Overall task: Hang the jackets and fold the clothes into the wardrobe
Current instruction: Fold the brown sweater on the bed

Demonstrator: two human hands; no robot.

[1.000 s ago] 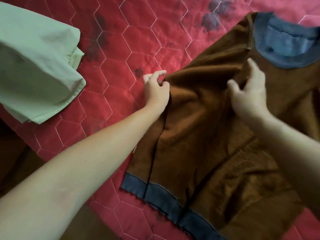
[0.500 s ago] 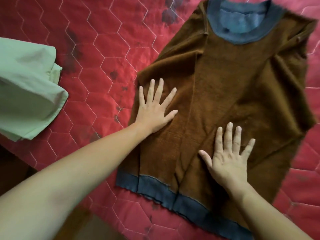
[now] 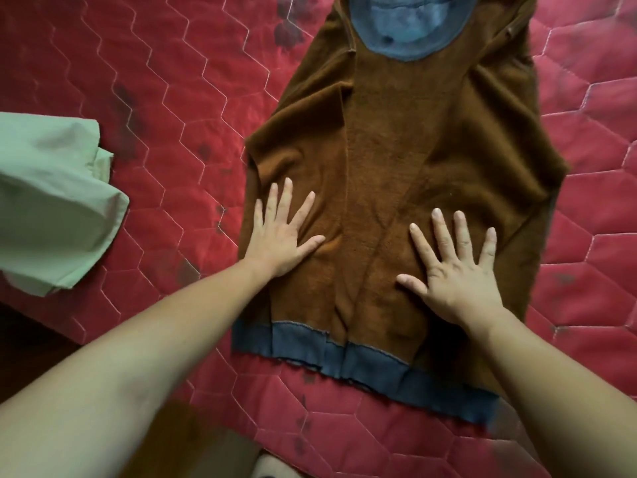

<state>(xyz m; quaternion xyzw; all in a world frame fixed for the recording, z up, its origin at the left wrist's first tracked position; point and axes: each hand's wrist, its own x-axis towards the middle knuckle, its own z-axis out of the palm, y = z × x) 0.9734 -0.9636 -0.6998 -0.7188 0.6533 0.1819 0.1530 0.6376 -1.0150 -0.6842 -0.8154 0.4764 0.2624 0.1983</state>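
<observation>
A brown top [image 3: 389, 157] with a blue collar and blue hem band lies flat on the red quilted bed [image 3: 172, 81], both sides folded inward to a narrow strip. My left hand [image 3: 281, 232] rests flat on its left folded edge, fingers spread. Lower down, my right hand [image 3: 455, 267] presses flat on the middle right part, fingers apart. Neither hand grips the cloth.
A pale green garment [image 3: 51, 201] lies bunched at the left edge of the bed. The bed's near edge runs along the bottom left, with dark floor [image 3: 31, 350] beyond it. Dark stains mark the quilt.
One second ago my fingers pinched the left sleeve fold near the collar. Since then both hands opened flat and slid down toward the hem, smoothing the top.
</observation>
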